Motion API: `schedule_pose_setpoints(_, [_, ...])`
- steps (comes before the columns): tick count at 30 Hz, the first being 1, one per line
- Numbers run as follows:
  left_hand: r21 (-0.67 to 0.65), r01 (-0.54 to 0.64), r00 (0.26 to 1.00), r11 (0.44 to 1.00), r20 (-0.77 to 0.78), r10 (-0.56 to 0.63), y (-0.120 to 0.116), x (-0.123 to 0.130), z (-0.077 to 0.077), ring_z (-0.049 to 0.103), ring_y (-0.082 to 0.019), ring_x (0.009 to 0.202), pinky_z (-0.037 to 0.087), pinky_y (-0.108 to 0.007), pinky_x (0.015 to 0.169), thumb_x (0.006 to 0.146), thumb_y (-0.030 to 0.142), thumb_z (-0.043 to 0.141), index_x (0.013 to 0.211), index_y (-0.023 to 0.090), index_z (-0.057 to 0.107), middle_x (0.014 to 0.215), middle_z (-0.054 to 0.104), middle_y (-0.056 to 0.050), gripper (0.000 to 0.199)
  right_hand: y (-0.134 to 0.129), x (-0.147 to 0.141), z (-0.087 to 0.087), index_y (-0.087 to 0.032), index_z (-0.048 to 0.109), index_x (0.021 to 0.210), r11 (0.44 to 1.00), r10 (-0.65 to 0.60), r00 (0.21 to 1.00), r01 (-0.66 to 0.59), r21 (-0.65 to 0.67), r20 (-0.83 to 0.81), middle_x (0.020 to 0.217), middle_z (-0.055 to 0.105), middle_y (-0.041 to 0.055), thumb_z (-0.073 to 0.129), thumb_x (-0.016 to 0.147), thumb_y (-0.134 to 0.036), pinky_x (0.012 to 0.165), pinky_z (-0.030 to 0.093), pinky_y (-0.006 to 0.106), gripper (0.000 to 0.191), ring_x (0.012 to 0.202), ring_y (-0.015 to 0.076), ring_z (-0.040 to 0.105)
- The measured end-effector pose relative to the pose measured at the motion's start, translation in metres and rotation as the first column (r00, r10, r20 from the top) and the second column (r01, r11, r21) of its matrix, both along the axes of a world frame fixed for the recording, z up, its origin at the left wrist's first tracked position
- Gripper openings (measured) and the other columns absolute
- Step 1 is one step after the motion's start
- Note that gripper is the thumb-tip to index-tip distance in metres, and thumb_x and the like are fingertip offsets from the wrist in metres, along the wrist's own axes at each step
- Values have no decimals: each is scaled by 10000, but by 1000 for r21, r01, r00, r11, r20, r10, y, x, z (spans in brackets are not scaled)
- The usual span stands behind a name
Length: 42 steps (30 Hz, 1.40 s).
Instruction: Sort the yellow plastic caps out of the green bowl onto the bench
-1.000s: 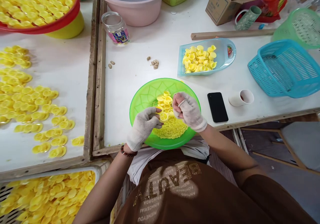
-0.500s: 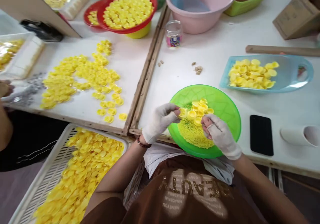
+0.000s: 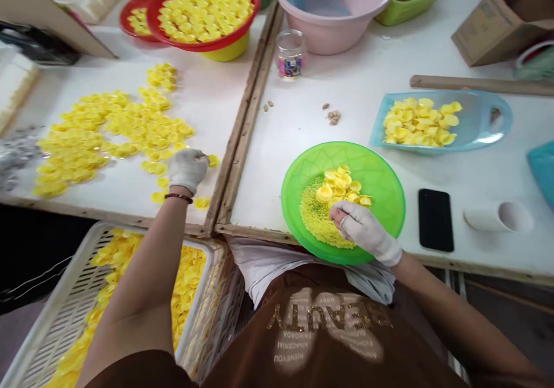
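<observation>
My left hand [image 3: 188,170], in a white fingerless knit glove, rests over the white board [image 3: 208,88], its fingertips among scattered yellow plastic caps [image 3: 130,128]. One cap [image 3: 212,160] lies just beyond those fingertips. Whether the hand holds a cap is hidden. My right hand [image 3: 361,229], gloved the same way, sits at the near side of a green plastic plate [image 3: 372,171] with curled fingers. It touches a heap of small yellow pieces [image 3: 315,215], and looser yellow caps [image 3: 341,186] lie on top.
A pale blue scoop tray [image 3: 497,122] holds yellow caps at right. A black phone [image 3: 435,220] and white cup [image 3: 497,216] lie nearby. A wooden frame [image 3: 242,145] divides the boards. A red bowl [image 3: 203,12], pink basin [image 3: 333,12] and white crate [image 3: 194,255] stand around.
My left hand has left the green plate and moved left onto the white board among the caps. My right hand sits lower on the plate, and the view has swung left since the earliest frame.
</observation>
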State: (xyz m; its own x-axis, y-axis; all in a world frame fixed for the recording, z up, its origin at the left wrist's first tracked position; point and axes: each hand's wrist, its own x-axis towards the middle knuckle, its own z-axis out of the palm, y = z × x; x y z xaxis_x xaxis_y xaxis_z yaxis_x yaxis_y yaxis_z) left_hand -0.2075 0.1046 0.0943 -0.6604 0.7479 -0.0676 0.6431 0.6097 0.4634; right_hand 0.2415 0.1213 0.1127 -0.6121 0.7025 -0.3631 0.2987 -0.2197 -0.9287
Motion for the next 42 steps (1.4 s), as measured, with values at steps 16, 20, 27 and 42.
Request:
schedule_pose_setpoints(16, [-163,765,637,624,41,-770,48,270,24,679,-245,866,491,-339,739,942,206,510,958,151,730,999,707,-149,228,11,-11,-2,-132,688,1063,569,288,632,-717,402,720,1117,672,173,553,954,-222,914,474,451,196,1062,317,610])
schedule_pose_setpoints(20, [-112,725,688,680,63,-723,55,272,18,680,-257,892,485,-341,730,908,229,564,888,149,700,968,710,-142,159,-1,-21,-10,-108,658,1199,475,263,436,-835,278,861,1168,678,226,524,975,-223,869,485,465,285,1085,371,631])
schedule_pose_setpoints(27, [317,383,657,868,567,-497,19,246,31,617,-146,643,515,-264,599,843,316,694,826,174,567,735,630,-8,191,18,-11,-13,-193,603,823,848,388,799,-504,161,459,798,662,54,504,1009,-354,690,453,312,265,735,186,611])
schedule_pose_setpoints(42, [328,287,308,900,858,-410,1,283,13,636,-126,618,615,-267,610,838,472,689,835,131,642,695,619,-5,344,39,-32,28,-219,490,738,861,-505,665,433,-266,-551,555,415,-85,684,882,-623,397,277,208,471,400,55,381])
